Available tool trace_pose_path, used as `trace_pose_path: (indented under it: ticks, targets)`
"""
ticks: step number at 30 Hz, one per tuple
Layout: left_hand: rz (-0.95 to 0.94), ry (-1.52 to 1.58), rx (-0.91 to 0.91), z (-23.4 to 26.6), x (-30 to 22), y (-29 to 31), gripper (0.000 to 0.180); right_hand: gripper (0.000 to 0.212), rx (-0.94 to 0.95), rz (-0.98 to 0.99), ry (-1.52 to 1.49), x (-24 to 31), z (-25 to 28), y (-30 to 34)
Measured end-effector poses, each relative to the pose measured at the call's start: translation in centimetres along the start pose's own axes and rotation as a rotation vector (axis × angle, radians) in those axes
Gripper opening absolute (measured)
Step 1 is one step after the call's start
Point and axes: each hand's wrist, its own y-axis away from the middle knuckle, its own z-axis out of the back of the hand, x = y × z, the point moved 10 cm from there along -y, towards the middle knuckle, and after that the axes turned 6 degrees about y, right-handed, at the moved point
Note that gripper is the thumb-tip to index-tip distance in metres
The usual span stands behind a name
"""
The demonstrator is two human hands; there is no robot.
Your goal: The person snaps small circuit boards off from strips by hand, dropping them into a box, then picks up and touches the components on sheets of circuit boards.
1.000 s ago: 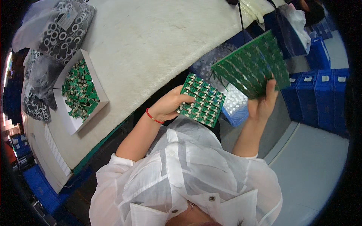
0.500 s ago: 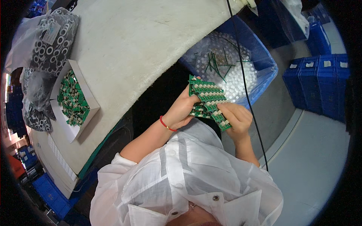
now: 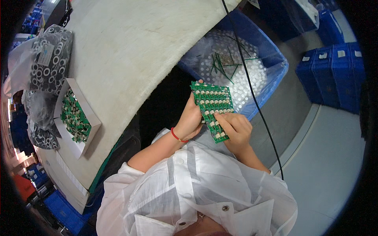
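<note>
Between my hands is a green circuit board panel [image 3: 212,98] with rows of small cream connectors. My left hand [image 3: 191,118] grips its left side from below, the fingers partly hidden under the board. A red string bracelet circles that wrist. My right hand [image 3: 237,131] pinches the lower right part, thumb and fingers on a strip that juts down toward me. Whether a second panel lies beneath cannot be made out. Just beyond the board stands a blue crate [image 3: 280,67] lined with clear plastic, holding a white dotted sheet and several thin green strips [image 3: 220,67].
On the white-covered table [image 3: 130,43] at left, a white box [image 3: 93,120] holds many small green boards [image 3: 74,118]. Clear bags of black-and-white rings [image 3: 51,59] lie behind it. A black cable [image 3: 252,86] hangs across the crate. Blue bins [image 3: 328,78] line the right.
The panel now lies flatter and squarer to view, with its lower strip shifted left. My right hand has moved slightly left and down. The view has shifted a little.
</note>
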Motion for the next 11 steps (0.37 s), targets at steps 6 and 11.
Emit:
trace_pose_path:
  ticks: [6,11]
  targets:
    - [-0.048,-0.069,0.013,-0.23,0.01,-0.4,0.055,0.032,-0.017,0.028,0.02,-0.29,0.29,0.3]
    - [-0.063,-0.11,0.01,-0.35,0.04,-0.48,0.058,0.045,0.068,-0.105,0.053,-1.0,-0.36,-0.23]
